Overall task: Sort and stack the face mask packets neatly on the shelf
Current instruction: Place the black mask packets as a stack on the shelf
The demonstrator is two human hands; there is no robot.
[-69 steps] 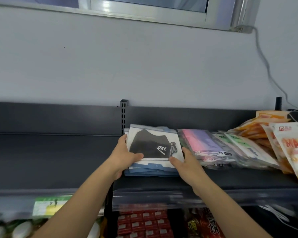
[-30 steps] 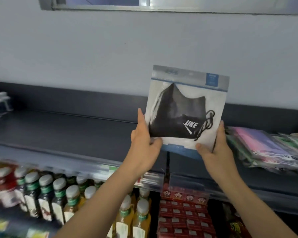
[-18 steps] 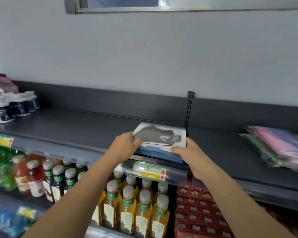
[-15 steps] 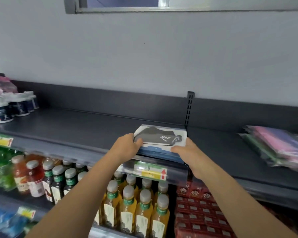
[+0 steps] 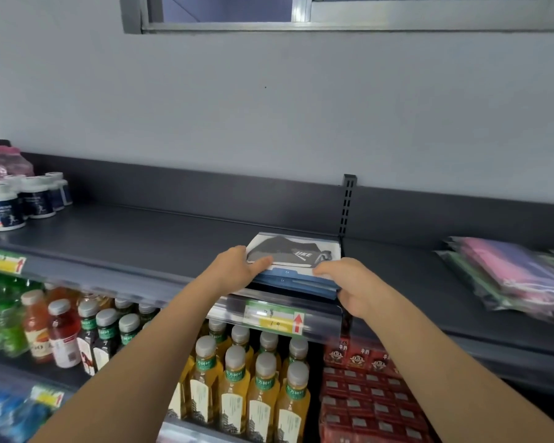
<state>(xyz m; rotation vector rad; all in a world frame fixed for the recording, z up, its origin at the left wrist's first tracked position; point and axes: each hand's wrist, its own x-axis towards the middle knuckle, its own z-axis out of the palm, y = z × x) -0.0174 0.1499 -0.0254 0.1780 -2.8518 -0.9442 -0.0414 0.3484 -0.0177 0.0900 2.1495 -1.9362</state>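
Observation:
A small stack of black face mask packets (image 5: 296, 255), white-fronted with blue lower edges, lies flat near the front of the dark top shelf (image 5: 147, 238). My left hand (image 5: 237, 271) grips the stack's left front corner, thumb on top. At the right front corner my right hand (image 5: 349, 284) holds the stack, fingers over its top edge and thumb down its side. A separate pile of pink, purple and green mask packets (image 5: 509, 276) lies further right on the same shelf.
White-capped dark jars (image 5: 10, 203) stand at the shelf's left end. A slotted upright (image 5: 346, 203) rises just behind the stack. Below are drink bottles (image 5: 247, 378) and red boxes (image 5: 365, 388). A price tag strip (image 5: 274, 319) runs along the shelf edge.
The stack was lifted from beside the coloured packets, held up, carried left and laid flat on the open shelf. Since half a second ago it has barely shifted.

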